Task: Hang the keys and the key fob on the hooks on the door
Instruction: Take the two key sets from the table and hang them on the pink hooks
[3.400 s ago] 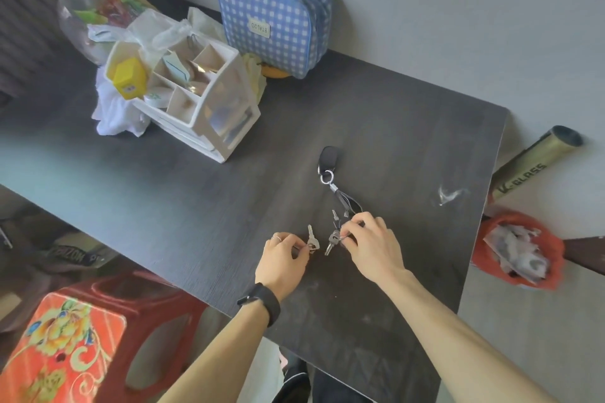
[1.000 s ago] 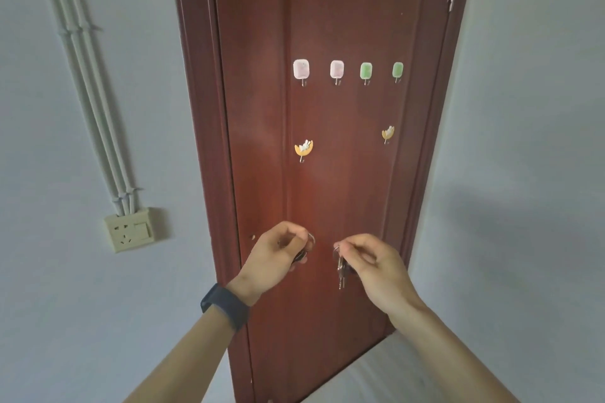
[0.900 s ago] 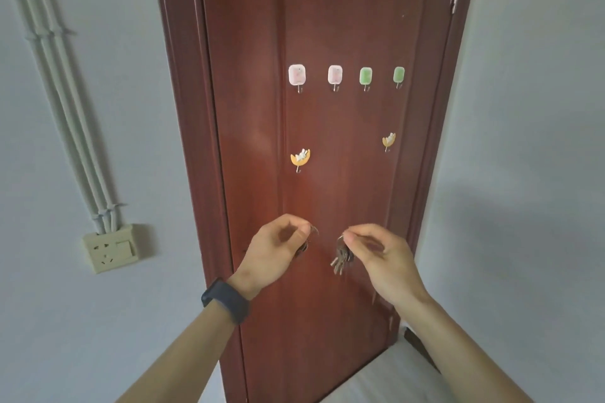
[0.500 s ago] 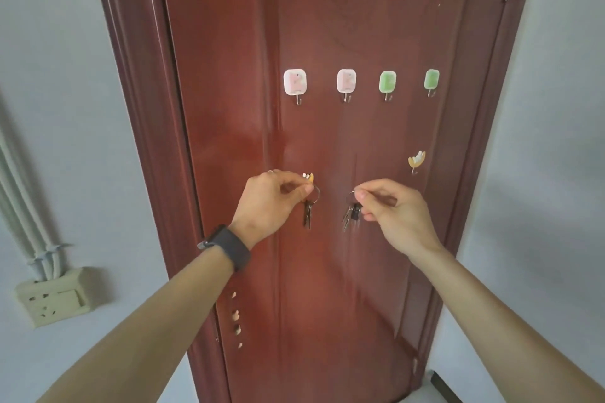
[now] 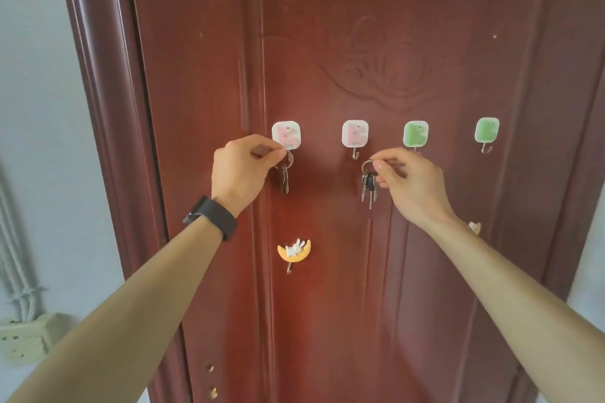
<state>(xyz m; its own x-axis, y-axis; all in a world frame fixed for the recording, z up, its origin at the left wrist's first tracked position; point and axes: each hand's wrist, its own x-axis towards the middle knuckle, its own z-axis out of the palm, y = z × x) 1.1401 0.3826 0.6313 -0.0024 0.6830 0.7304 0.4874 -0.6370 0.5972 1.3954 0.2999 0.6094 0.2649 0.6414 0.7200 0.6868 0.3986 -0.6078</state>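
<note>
On the red-brown door (image 5: 327, 42) sit two pink square hooks (image 5: 286, 135) (image 5: 355, 137) and two green ones (image 5: 415, 133) (image 5: 486, 130). My left hand (image 5: 240, 173) pinches a key ring with keys (image 5: 285, 178) right at the metal hook under the left pink square. My right hand (image 5: 409, 183) pinches the ring of a key bunch with a black key fob (image 5: 369, 186), held just below and right of the second pink hook's metal tip (image 5: 355, 154). Whether the left ring is over its hook is hidden by my fingers.
A yellow moon hook with a rabbit (image 5: 293, 251) sits lower on the door; another (image 5: 474, 227) peeks out behind my right forearm. The door frame (image 5: 108, 108) borders a grey wall with pipes and a socket (image 5: 23, 339) at the lower left.
I turned from the table to the door and stepped close. Both hands rose with the keys from the level of the moon hooks up to the top row of hooks.
</note>
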